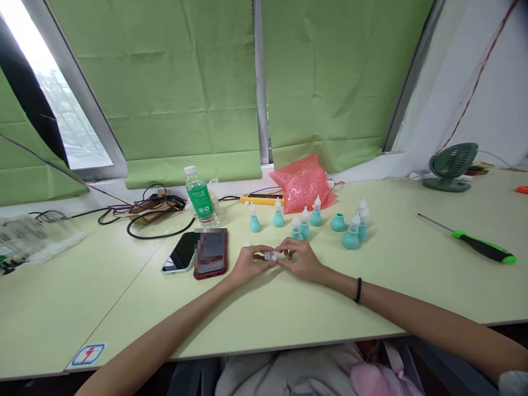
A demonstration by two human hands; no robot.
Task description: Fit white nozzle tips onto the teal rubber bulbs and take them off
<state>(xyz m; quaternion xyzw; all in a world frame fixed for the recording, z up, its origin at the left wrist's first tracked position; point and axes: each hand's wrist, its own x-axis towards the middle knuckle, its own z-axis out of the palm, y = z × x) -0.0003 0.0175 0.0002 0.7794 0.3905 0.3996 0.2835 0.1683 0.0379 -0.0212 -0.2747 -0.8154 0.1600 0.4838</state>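
Note:
In front of me, just above the table [264, 313], a small clear plastic nozzle piece [270, 256] is pinched between the fingertips of both hands. My left hand [249, 264] grips its left end, and my right hand [302, 258] closes on the right side; the fingers partly hide it. Behind my hands stand several turquoise squeeze bulbs with clear pointed tips, among them a front-right bulb [350, 239] and a left one [254, 223]. One turquoise bulb [337, 222] has no tip on it. A small whitish bit [247, 244] shows behind my left hand.
Left of my hands lie a red-cased phone [211, 253] and a pale-edged phone [180, 254], with a water bottle [201, 198] behind. Red bubble wrap [305, 184] and a yellow tool [262, 199] rest at the back. Rightward are a screwdriver [478, 245] and green fan [451, 165].

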